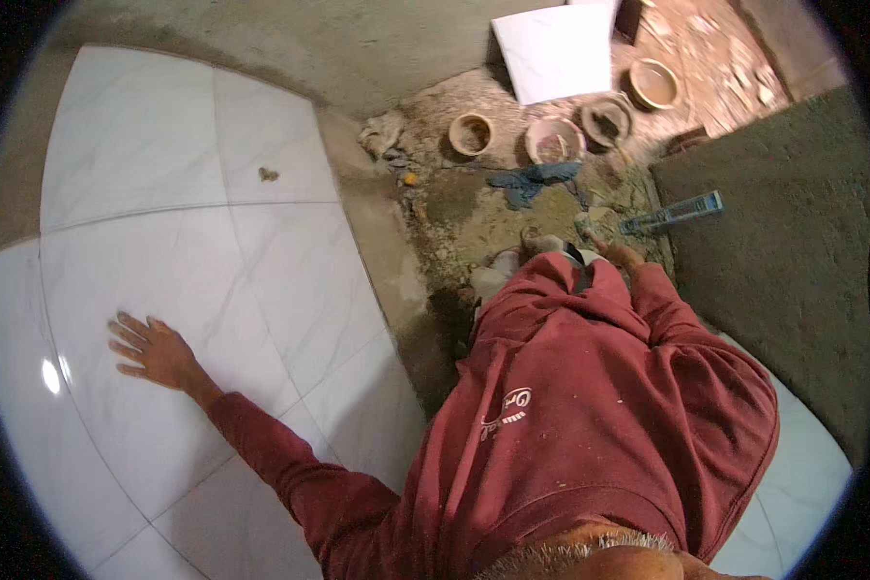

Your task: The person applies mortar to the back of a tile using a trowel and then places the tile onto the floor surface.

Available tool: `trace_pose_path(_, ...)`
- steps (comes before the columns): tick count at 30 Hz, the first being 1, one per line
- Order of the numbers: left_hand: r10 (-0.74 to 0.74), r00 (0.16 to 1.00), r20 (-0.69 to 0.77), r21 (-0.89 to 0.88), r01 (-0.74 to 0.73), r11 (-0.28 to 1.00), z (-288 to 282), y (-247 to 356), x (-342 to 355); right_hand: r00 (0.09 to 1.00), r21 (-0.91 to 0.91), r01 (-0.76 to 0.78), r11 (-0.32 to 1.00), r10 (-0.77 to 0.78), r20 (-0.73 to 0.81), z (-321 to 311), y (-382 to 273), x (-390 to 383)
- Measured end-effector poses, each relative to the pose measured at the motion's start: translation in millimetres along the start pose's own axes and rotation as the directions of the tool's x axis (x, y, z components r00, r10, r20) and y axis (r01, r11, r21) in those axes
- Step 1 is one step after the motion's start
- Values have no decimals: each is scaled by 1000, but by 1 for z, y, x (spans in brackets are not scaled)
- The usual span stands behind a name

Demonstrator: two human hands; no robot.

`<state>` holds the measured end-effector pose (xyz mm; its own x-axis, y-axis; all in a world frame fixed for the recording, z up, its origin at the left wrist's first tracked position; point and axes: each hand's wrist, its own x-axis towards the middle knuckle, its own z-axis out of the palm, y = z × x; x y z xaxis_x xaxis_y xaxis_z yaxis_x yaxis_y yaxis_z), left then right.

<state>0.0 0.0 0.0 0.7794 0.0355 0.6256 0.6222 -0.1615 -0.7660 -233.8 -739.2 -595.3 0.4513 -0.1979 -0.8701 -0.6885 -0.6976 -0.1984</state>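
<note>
My left grip (158, 355) is spread wide, fingers fanned, laid on the white tiles (155, 275) right beneath it, within one tile and apart from its joints. To brace well there, I'd load palm and fingers evenly, without digging in a fingertip, and stay off the joints so no edge gets pushed.

My right grip (622, 255) is low in front of me, its fingers partly hidden; I cannot tell whether they are pinching the small pale piece (585, 226) by their tips. Just right of that grip, a long blue tool (672, 213) slants toward the rough dark wall (778, 227), so I'd reach with care not to knock it.

Beyond the right grip lie a blue cloth (535, 181) and several round bowls (555, 142), with a loose white tile (556, 56) farther off. Up and to the right of my left grip sits a brownish dab (268, 175) (better wiped away while soft, if it is soft).
</note>
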Motion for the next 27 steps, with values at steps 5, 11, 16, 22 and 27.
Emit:
trace_pose_path(5,169,979,116,-141,-153,978,-11,89,-78,987,90,-162,983,160,25,9,59,-18)
trace_pose_path(11,862,71,502,-815,-296,499,85,216,-284,989,134,-124,983,111,99,33,-2,-14)
trace_pose_path(16,927,-274,258,-958,53,283,41,311,-376,993,177,-118,977,113,42,1,-59,-8)
trace_pose_path(22,945,-309,111,-983,105,149,30,410,-323,989,293,-93,952,122,-83,-48,-125,6)
trace_pose_path(27,979,-203,32,-999,36,40,43,492,-226,958,342,-149,928,221,-182,-63,-128,26)
